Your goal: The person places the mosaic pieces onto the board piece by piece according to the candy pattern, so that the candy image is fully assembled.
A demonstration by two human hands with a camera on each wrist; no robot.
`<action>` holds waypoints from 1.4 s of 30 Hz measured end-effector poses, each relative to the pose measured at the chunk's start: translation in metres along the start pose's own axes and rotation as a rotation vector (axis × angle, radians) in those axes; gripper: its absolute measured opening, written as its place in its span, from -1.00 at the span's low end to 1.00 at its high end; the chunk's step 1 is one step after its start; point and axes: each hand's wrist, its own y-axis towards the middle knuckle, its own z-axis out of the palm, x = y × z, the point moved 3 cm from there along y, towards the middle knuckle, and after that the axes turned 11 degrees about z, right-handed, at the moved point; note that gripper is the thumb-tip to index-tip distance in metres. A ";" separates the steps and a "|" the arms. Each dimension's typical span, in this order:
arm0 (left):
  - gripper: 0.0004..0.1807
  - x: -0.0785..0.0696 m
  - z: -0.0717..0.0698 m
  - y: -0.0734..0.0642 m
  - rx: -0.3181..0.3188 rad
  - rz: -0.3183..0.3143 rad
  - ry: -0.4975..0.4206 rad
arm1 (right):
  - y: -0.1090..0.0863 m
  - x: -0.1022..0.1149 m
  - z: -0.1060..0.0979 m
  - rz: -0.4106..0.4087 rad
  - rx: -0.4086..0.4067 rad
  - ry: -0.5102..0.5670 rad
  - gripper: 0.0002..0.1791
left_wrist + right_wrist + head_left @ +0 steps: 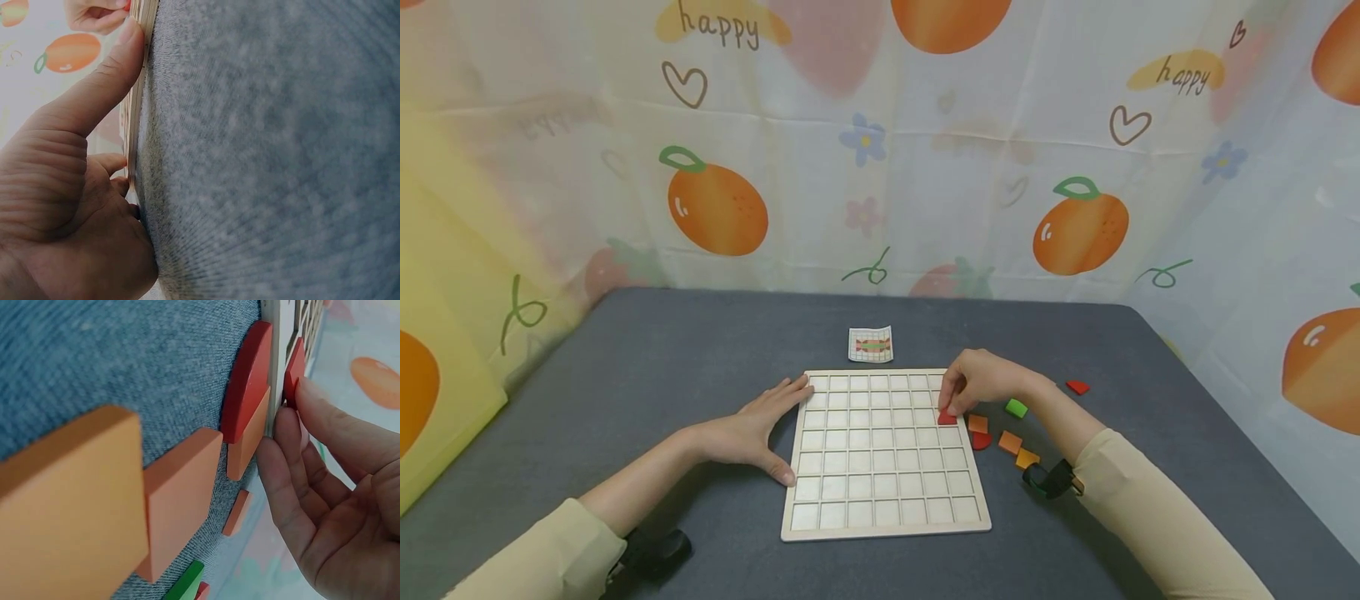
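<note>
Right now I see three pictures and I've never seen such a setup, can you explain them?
There's no machine: these are a person's left hand and right hand, both bare. The wide picture is taken from the head, looking forward and down; the others, one from each wrist. On the dark table lie a gridded board, a patterned card beyond it, and loose pieces in red, orange and green to the board's right. The left hand touches the board's left edge; the right hand pinches a red piece at its right side.
</note>
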 end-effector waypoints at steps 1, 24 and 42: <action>0.34 0.000 0.000 0.000 -0.001 0.000 0.000 | 0.000 0.000 0.000 -0.002 0.000 0.000 -0.90; 0.34 0.001 0.002 0.000 0.001 -0.005 0.002 | -0.002 -0.004 -0.005 -0.021 -0.073 -0.019 -0.89; 0.34 0.002 0.001 0.000 -0.002 -0.004 0.008 | -0.013 -0.047 -0.029 0.073 -0.127 0.139 -0.67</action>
